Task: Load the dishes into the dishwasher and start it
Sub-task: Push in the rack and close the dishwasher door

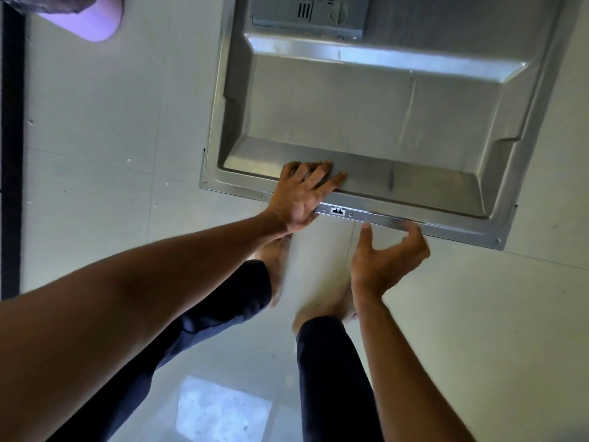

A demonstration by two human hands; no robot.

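The dishwasher door (366, 122) lies folded down flat, its steel inner side facing up, with the detergent dispenser (309, 14) at the far end. My left hand (299, 194) rests on the door's near edge, fingers spread straight over the rim beside the latch slot (338, 212). My right hand (387, 260) hovers just below that same edge to the right, fingers loosely curved and holding nothing; its fingertips are at the rim. No dishes and no racks are in sight.
Pale floor tiles (111, 122) surround the door. My bare feet (277, 260) and dark trouser legs stand right in front of it. A lilac rounded object (92, 22) sits at the top left, and a dark strip (12, 138) runs along the left edge.
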